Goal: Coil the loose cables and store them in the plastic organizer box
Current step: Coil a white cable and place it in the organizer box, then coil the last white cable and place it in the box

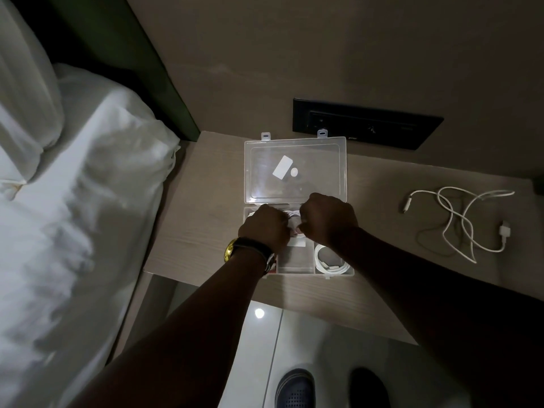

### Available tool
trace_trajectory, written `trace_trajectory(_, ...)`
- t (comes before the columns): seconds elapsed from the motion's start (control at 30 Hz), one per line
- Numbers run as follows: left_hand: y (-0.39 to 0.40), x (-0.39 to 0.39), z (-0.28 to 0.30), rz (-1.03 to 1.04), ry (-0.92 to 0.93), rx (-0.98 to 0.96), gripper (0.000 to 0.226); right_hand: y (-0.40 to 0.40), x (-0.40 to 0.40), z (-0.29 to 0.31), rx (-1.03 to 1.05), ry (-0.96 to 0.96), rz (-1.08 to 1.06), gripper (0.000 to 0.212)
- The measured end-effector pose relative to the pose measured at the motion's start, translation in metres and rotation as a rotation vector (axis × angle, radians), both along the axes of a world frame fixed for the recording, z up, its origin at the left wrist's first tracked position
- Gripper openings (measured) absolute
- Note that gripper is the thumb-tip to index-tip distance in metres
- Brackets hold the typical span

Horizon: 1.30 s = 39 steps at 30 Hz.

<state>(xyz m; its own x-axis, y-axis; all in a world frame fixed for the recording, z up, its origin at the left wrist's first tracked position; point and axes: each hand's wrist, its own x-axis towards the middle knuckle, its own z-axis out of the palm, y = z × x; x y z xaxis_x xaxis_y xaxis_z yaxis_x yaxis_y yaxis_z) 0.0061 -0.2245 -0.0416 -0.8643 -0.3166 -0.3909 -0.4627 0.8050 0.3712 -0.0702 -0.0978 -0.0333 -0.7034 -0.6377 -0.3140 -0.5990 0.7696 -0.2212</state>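
Observation:
A clear plastic organizer box lies open on the bedside table, its lid folded back toward the wall. My left hand and my right hand are both over the box's far compartments, fingers closed on a white cable between them. Most of that cable is hidden under my hands. A coiled white cable rests in the box's near right compartment. A loose white cable sprawls uncoiled on the table to the right.
A black socket panel sits on the wall behind the box. A bed with white sheets borders the table on the left. My shoes stand on the glossy floor below the table's front edge.

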Motion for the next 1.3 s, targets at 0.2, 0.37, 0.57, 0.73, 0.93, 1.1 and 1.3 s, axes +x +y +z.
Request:
trace_trajectory(0.2, 0.01, 0.004, -0.003, 0.096, 0.073, -0.075, 0.024, 0.011, 0.004, -0.011, -0.2, -0.085, -0.057, 0.033)
trace_trajectory(0.37, 0.007, 0.003, -0.005, 0.105, 0.115, -0.053, 0.026, 0.036, 0.019, -0.02, -0.137, 0.136, 0.097, 0.029)
trace_trajectory(0.57, 0.011, 0.005, -0.007, 0.087, 0.081, -0.106, 0.026, 0.021, 0.036, -0.013, 0.016, 0.246, 0.154, 0.036)
trace_trajectory(0.73, 0.011, 0.014, -0.006, 0.002, 0.065, -0.139, 0.035, 0.024, 0.045, -0.005, -0.012, 0.195, 0.046, 0.043)
trace_trajectory(0.93, 0.016, 0.023, -0.001, 0.01, 0.225, -0.136, 0.037, 0.052, 0.047, 0.012, -0.232, 0.125, -0.025, 0.039)
trace_trajectory(1.1, 0.047, 0.025, 0.016, 0.011, 0.446, -0.099, 0.029, 0.126, 0.001, 0.013, -0.33, 0.049, -0.38, 0.028)
trace_trajectory(1.3, 0.136, 0.02, 0.042, 0.044, 0.579, 0.168, 0.022, 0.191, -0.068, -0.009, -0.108, 0.077, -0.479, 0.042)
